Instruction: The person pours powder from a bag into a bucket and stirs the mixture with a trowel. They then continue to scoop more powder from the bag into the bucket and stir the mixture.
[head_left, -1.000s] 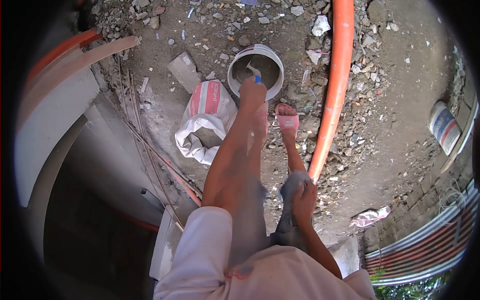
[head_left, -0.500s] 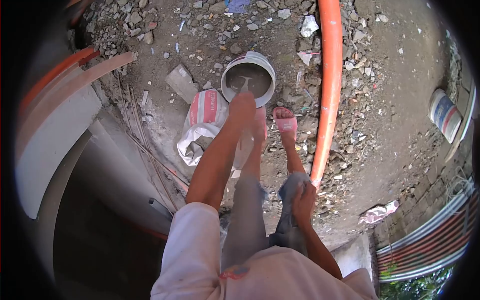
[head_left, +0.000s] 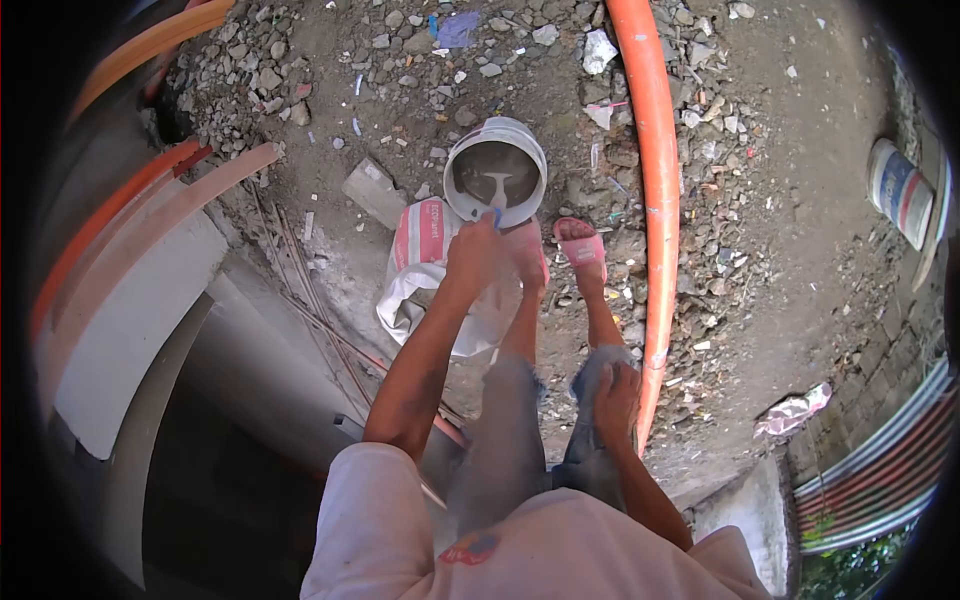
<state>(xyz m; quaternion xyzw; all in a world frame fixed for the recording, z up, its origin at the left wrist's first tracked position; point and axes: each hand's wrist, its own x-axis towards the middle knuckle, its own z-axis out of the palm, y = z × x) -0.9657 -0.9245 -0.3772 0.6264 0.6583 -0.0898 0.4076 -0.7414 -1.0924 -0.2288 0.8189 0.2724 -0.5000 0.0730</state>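
My left hand [head_left: 475, 255] is closed around the blue handle of a tool [head_left: 498, 188] with a pale, T-shaped end. That end dips into a white bucket [head_left: 541, 178], over grey, wet-looking material inside. The hand itself is just outside the near rim. My right hand [head_left: 617, 398] rests on my right knee, fingers laid along the torn jeans, holding nothing. Close to the bucket on the left lies a crumpled white and red sack [head_left: 425, 238]. My feet, in pink slides [head_left: 580, 243], are at the bucket's near side.
A thick orange pipe [head_left: 655, 200] runs along the ground right of my feet. A flat block [head_left: 374, 194] lies beside the sack, among rubble. Thin rods [head_left: 315, 300] lie along the wall at left. Another bucket [head_left: 900, 195] lies tipped at far right.
My left hand has drawn back from inside the rim toward me, so the tool's blue handle now shows. My right hand stays on the knee. The whole view has shifted slightly.
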